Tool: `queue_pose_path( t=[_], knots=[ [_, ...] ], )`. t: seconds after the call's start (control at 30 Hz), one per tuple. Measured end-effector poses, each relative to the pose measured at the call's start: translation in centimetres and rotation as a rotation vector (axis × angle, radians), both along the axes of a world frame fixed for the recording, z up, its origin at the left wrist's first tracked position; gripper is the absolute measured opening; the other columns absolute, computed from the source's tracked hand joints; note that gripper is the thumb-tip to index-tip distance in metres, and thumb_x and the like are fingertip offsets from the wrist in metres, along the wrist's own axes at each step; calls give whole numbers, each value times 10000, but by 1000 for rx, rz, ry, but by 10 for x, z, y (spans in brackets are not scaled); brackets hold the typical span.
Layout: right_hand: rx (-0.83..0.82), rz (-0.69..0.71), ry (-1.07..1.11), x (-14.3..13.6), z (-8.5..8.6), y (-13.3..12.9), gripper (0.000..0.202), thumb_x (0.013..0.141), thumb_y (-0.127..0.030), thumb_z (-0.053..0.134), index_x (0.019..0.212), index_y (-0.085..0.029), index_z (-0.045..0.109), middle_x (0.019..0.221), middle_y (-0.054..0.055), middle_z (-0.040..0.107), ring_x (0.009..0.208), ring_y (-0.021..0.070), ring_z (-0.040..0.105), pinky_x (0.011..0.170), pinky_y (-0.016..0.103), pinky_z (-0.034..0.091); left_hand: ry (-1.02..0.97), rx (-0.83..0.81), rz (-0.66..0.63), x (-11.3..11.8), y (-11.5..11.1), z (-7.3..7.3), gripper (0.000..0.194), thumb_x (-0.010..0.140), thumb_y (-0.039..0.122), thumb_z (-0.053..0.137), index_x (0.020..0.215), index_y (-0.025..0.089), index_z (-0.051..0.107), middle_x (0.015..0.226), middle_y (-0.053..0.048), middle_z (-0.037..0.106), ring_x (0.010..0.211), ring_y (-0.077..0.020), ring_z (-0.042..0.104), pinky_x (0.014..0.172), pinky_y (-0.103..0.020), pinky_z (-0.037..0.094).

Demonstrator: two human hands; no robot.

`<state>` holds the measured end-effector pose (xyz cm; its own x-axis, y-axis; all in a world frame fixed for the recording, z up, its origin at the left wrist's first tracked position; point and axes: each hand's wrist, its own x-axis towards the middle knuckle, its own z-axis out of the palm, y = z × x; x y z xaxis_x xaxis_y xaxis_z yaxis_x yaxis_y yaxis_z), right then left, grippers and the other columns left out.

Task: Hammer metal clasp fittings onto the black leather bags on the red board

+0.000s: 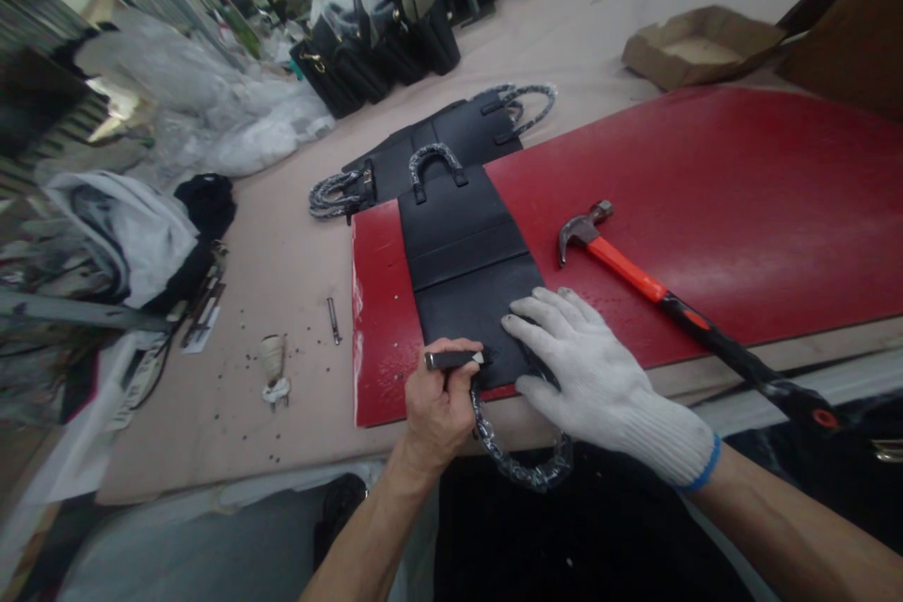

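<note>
My bare left hand (438, 404) is closed round a short dark rod-shaped tool (451, 359) with a pale slanted tip; its exact kind is unclear. It sits over the near end of a black leather bag panel (469, 296). My right hand (593, 367), in a white knit glove, lies spread with its fingers on the panel's right edge. Between the hands, a plastic-wrapped handle (529, 472) loops over the table edge, its upper ends partly covered. Another wrapped handle (434, 155) is fixed to the panel's far end. Under the panel lies a red board (381, 301).
A claw hammer (653, 287) with an orange and black grip rests on the red board, right. Left are a small metal rod (333, 320) and a whitish cone-shaped item (273, 367). Further off are another black bag piece (430, 136), finished bags (381, 47) and a cardboard tray (698, 47).
</note>
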<state>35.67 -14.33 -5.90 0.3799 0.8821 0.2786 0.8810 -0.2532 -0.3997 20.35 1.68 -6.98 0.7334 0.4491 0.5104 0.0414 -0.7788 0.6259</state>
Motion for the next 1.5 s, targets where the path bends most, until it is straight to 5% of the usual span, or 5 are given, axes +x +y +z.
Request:
queue_pose_path(
  t=[0.57, 0.8, 1.03, 1.37, 1.5],
  knots=[
    [209, -225, 76, 25, 12, -37, 415, 943, -331, 555, 1319, -175, 635, 1356, 157, 648, 1268, 335, 608, 1086, 541, 515, -60, 71, -42, 11, -7, -6, 125, 974, 155, 543, 1068, 199, 612, 955, -63, 741, 846, -177, 751, 772, -261, 605],
    [-311, -556, -240, 68, 14, -91, 430, 951, -423, 476, 1210, -145, 677, 1062, 230, 698, 882, 411, 675, 725, 566, 559, -56, -15, -56, 14, -7, -6, 127, 955, 161, 525, 1046, 216, 594, 913, -45, 732, 765, -166, 740, 705, -248, 592],
    [-510, -581, 96, 79, 29, -79, 297, 805, -247, 532, 1060, -159, 654, 836, 153, 707, 710, 318, 685, 618, 394, 485, -89, -96, -81, 18, -8, -5, 153, 917, 128, 547, 1025, 232, 580, 891, -45, 739, 806, -190, 753, 750, -277, 607],
    [78, -438, 1144, 24, 85, -63, 462, 828, -662, 572, 1008, -238, 530, 581, -101, 377, 405, 105, 341, 392, 242, 298, -117, -150, -78, 20, -8, -8, 157, 908, 121, 545, 1008, 230, 596, 863, -48, 744, 771, -192, 744, 706, -279, 598],
    [100, -341, 1042, 7, 89, -56, 373, 837, -594, 607, 900, -239, 509, 591, -71, 460, 475, 123, 452, 451, 254, 380, -118, -217, -55, 17, -4, -9, 116, 929, 140, 542, 990, 206, 615, 871, -49, 739, 773, -178, 737, 733, -275, 591]
  ],
)
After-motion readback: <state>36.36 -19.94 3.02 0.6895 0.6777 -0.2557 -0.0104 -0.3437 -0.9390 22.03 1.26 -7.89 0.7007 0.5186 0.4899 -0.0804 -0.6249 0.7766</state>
